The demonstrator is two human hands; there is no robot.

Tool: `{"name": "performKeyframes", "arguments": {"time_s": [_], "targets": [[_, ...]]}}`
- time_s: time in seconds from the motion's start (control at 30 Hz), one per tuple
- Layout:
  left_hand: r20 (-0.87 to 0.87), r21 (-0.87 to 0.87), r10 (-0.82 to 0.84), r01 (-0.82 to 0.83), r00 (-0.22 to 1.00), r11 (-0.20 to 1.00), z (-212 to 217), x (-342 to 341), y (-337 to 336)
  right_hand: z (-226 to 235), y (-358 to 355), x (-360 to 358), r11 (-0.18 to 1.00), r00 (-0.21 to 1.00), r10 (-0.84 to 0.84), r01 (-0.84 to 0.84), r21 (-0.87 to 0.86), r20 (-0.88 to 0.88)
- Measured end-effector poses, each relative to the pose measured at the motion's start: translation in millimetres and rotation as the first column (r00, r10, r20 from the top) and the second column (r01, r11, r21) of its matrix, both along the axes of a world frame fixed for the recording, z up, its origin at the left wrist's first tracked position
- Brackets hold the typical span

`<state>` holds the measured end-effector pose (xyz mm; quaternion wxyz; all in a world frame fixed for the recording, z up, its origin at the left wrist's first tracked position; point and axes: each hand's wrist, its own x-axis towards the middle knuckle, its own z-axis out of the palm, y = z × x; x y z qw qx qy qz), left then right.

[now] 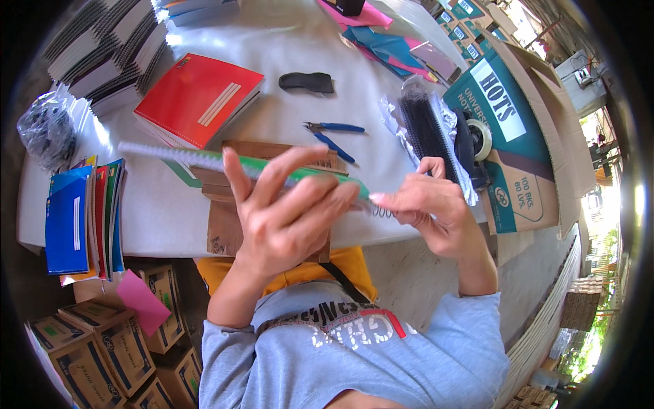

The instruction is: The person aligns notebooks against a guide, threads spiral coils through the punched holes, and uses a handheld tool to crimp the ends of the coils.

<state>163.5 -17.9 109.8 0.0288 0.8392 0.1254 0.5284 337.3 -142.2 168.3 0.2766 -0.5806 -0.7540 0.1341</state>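
Head view: the left hand (286,218) grips a green notebook (272,174) edge-on above the table (286,116), fingers closed over its cover, thumb behind. The right hand (429,204) pinches the wire coil (383,213) that protrudes from the notebook's right end; thumb and forefinger are closed on it. The coil also runs along the upper edge toward the left.

Step in hand, as judged: seating the spiral binding through the punched edge. The next move calls for turning the coil while the left hand holds the notebook steady, keeping the wire aligned with the holes.

Blue pliers (332,136) lie on the table beyond the hands. A red notebook (197,99) lies further left. Black coils (426,129) rest on foil at right.
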Motion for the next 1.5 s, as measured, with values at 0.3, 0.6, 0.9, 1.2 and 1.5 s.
{"name": "performKeyframes", "arguments": {"time_s": [0.3, 0.6, 0.9, 1.2, 1.5], "targets": [[-0.061, -0.029, 0.1, -0.102, 0.993, 0.994, 16, 29, 16, -7, 21, 15, 0.974, 0.967, -0.155, 0.184, 0.133, -0.201], [-0.091, -0.144, -0.081, 0.068, 0.993, 0.987, 9, 27, 28, 4, 25, 20, 0.977, 0.93, -0.198, 0.163, -0.136, -0.31], [-0.004, -0.167, 0.103, -0.103, 0.995, 0.981, 11, 34, 21, 4, 24, 7, 0.958, 0.938, -0.224, 0.262, 0.118, -0.265], [-0.061, -0.234, 0.055, -0.068, 0.997, 0.97, 15, 30, 22, 7, 45, 42, 0.945, 0.851, -0.145, -0.032, -0.326, -0.505], [-0.033, -0.23, 0.003, -0.01, 0.999, 0.973, 12, 18, 17, -87, 215, 121, 0.99, 0.959, 0.068, -0.03, -0.14, 0.277]]}}
